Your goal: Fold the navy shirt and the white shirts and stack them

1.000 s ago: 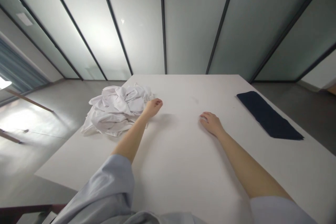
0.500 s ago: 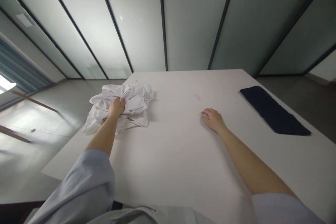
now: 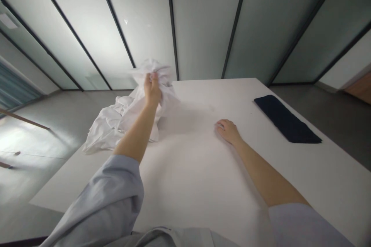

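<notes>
My left hand (image 3: 152, 88) is closed on a bunched white cloth (image 3: 166, 85), lifted above the far left part of the table. Its top edge is smeared by motion, and whether it is a garment I cannot tell. Below and left of it lies a crumpled heap of white cloth (image 3: 106, 125) at the table's left edge; where the two meet is partly hidden by my forearm. My right hand (image 3: 228, 131) rests on the white table (image 3: 185, 177), fingers loosely curled and apart from the thumb, with nothing seen in them.
A dark navy, flat folded cloth (image 3: 286, 119) lies on the table's right side, close to the edge. Behind the table stands a frosted glass wall (image 3: 203, 23) with dark frames. Grey floor (image 3: 37, 131) shows to the left.
My left hand has risen from the heap and moved right and away from me, pulling white cloth up with it. The right hand stays on the table; the view has shifted slightly.
</notes>
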A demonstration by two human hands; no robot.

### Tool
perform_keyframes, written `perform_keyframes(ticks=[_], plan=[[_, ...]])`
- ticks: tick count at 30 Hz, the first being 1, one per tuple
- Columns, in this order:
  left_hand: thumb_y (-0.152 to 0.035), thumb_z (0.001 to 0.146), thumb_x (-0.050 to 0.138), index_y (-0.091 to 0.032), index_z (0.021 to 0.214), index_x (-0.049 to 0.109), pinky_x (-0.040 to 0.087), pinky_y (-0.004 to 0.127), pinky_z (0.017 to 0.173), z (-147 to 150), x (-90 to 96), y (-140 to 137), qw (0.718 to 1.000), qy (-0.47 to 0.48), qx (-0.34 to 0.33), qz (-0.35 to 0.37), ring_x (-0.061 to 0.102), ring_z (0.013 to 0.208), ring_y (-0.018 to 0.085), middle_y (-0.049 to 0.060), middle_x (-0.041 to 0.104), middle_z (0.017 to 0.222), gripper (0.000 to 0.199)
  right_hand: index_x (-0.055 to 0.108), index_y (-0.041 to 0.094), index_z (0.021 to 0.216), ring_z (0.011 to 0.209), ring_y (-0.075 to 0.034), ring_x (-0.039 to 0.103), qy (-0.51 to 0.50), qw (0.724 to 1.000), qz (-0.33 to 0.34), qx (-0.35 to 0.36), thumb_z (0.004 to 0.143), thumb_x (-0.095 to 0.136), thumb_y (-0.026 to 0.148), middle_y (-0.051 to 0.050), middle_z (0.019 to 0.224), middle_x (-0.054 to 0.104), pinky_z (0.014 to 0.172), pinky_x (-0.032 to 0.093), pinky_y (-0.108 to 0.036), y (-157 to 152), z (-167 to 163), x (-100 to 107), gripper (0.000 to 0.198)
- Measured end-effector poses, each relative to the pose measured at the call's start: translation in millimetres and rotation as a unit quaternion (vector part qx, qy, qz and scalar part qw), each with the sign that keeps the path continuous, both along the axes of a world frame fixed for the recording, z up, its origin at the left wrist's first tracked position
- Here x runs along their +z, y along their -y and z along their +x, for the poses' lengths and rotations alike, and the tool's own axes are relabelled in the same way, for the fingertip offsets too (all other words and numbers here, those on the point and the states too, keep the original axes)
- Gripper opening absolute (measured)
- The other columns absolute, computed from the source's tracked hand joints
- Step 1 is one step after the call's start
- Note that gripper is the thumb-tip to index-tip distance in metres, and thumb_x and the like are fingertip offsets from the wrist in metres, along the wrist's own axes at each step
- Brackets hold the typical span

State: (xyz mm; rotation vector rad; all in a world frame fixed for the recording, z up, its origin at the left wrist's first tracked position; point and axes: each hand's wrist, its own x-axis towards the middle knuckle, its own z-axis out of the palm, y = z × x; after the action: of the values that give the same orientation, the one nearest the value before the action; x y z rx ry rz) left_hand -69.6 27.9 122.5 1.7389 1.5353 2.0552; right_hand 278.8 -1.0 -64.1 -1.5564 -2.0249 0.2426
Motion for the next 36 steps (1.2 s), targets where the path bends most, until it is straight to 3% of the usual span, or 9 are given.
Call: perform_keyframes(ticks=[2,4,7,10,16,26,31,34,36], plan=[[-0.042,0.098,0.039,-0.016,0.105,0.06,0.046,0.031,0.093,47.2,-27.8,3.8,0.979,-0.145,-0.11,-0.096,0.061,0.1,0.019,0.006,0.067,0.1,0.034,0.066,0.02,0.108,0.111,-0.027,0.056,-0.067,0.997,0.031,-0.033,0.083,0.046,0.027,-0.012,0.114,0.065,0.1,0.04,-0.043,-1.6,5.1,0.8,0.033],[-0.038,0.094,0.047,-0.017,0.114,0.061,0.043,0.033,0.1,84.9,-65.3,15.5,0.921,-0.283,-0.197,-0.184,0.059,0.111,0.021,0.008,0.066,0.115,0.032,0.063,0.019,0.111,0.11,-0.027,0.056,-0.139,0.984,0.061,-0.096,0.083,0.044,0.029,-0.013,0.114,0.065,0.099,0.041,-0.043,-4.1,12.2,1.3,0.035],[-0.036,0.09,0.053,-0.017,0.12,0.061,0.038,0.041,0.106,116.1,-119.1,38.7,0.846,-0.409,-0.199,-0.279,0.054,0.121,0.026,0.012,0.061,0.128,0.036,0.059,0.015,0.113,0.107,-0.028,0.057,-0.223,0.954,0.083,-0.183,0.082,0.044,0.031,-0.015,0.113,0.064,0.097,0.042,-0.042,-8.7,21.7,0.3,0.038],[-0.046,0.088,0.054,-0.02,0.125,0.059,0.035,0.046,0.109,122.3,-149.4,56.5,0.833,-0.43,-0.161,-0.31,0.05,0.126,0.029,0.012,0.056,0.135,0.045,0.056,0.014,0.117,0.11,-0.028,0.055,-0.256,0.939,0.102,-0.203,0.082,0.044,0.033,-0.016,0.115,0.062,0.099,0.04,-0.043,-13.4,25.5,-3.2,0.041],[-0.059,0.078,0.064,-0.023,0.132,0.054,0.03,0.046,0.111,113.8,-153.0,67.8,0.831,-0.429,-0.17,-0.312,0.043,0.132,0.031,0.011,0.05,0.143,0.066,0.049,0.013,0.127,0.115,-0.031,0.052,-0.203,0.959,0.096,-0.173,0.081,0.049,0.035,-0.018,0.121,0.058,0.102,0.038,-0.045,-15.8,20.2,-7.9,0.051],[-0.023,0.092,0.045,-0.019,0.105,0.061,0.043,0.04,0.095,112.7,-155.1,59.1,0.848,-0.401,-0.141,-0.317,0.059,0.111,0.027,0.012,0.066,0.115,0.02,0.029,0.012,0.142,0.132,-0.033,0.038,-0.128,0.963,0.167,-0.171,0.079,0.045,0.023,-0.021,0.139,0.043,0.109,0.031,-0.051,-5.5,17.1,1.3,0.066],[-0.023,0.095,0.037,-0.02,0.098,0.059,0.045,0.033,0.085,106.3,-160.7,50.5,0.892,-0.261,-0.128,-0.347,0.064,0.094,0.022,0.007,0.068,0.092,0.023,0.039,0.016,0.135,0.137,-0.03,0.031,-0.11,0.965,0.183,-0.152,0.074,0.042,0.015,-0.018,0.145,0.038,0.112,0.025,-0.05,-2.9,20.3,7.3,0.061],[-0.024,0.097,0.027,-0.019,0.103,0.055,0.046,0.031,0.079,98.3,-165.4,42.9,0.93,-0.131,-0.042,-0.341,0.062,0.091,0.02,0.007,0.065,0.09,0.03,0.049,0.017,0.124,0.129,-0.029,0.04,-0.108,0.972,0.166,-0.13,0.073,0.042,0.013,-0.015,0.131,0.051,0.11,0.028,-0.047,-1.7,18.6,9.9,0.052],[-0.026,0.096,0.026,-0.019,0.105,0.053,0.047,0.031,0.08,90.5,-168.5,36.3,0.932,-0.125,-0.013,-0.341,0.061,0.095,0.02,0.006,0.064,0.094,0.029,0.053,0.019,0.115,0.119,-0.029,0.046,-0.117,0.971,0.149,-0.146,0.072,0.042,0.013,-0.013,0.116,0.058,0.106,0.032,-0.047,-1.8,18.0,10.1,0.044]])
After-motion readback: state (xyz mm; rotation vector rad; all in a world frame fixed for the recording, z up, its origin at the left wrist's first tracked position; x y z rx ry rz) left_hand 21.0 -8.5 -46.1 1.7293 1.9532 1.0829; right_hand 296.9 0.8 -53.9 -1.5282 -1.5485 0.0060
